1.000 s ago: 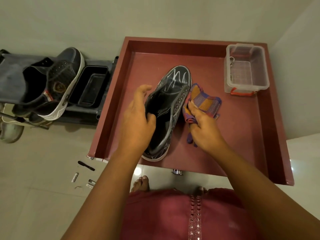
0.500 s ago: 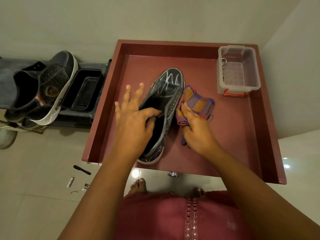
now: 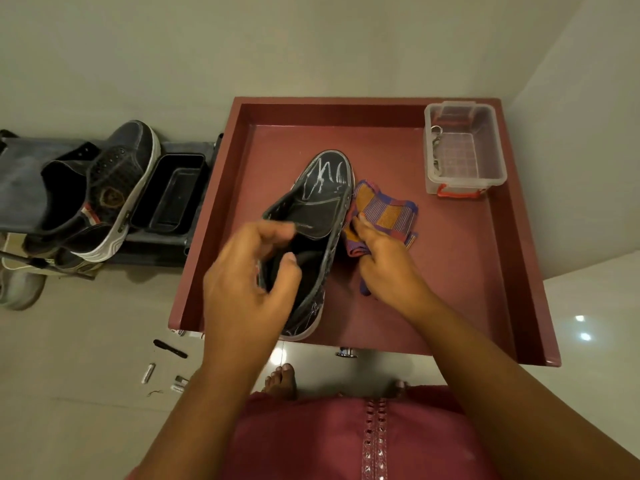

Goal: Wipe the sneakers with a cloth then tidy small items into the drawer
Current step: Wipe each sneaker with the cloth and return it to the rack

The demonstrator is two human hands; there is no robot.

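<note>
A dark sneaker (image 3: pixel 322 188) with white scuff marks on its toe lies lengthwise in the open red-brown drawer (image 3: pixel 207 237). My left hand (image 3: pixel 246 285) is over its opening, fingers curled round the left collar edge and thumb inside. Touching the sneaker's right side is a striped orange and purple cloth (image 3: pixel 384 206). My right hand (image 3: pixel 391 268) grips the near part of it, and a cloth end sticks out under the palm. A second dark sneaker (image 3: pixel 117 181) stands on a rack at the left. Several small items (image 3: pixel 166 365) lie on the floor near the drawer's front left corner.
A clear plastic box (image 3: pixel 464 150) with a red clasp and a key ring inside sits in the drawer's far right corner. A black tray (image 3: pixel 173 195) sits on the rack beside the drawer. A pale shoe (image 3: pixel 20 289) lies on the floor. My bare feet (image 3: pixel 282 379) stand under the drawer front.
My left hand went from a hold on the collar to spread fingers, and now curls round the collar edge again. The right hand stayed on the cloth.
</note>
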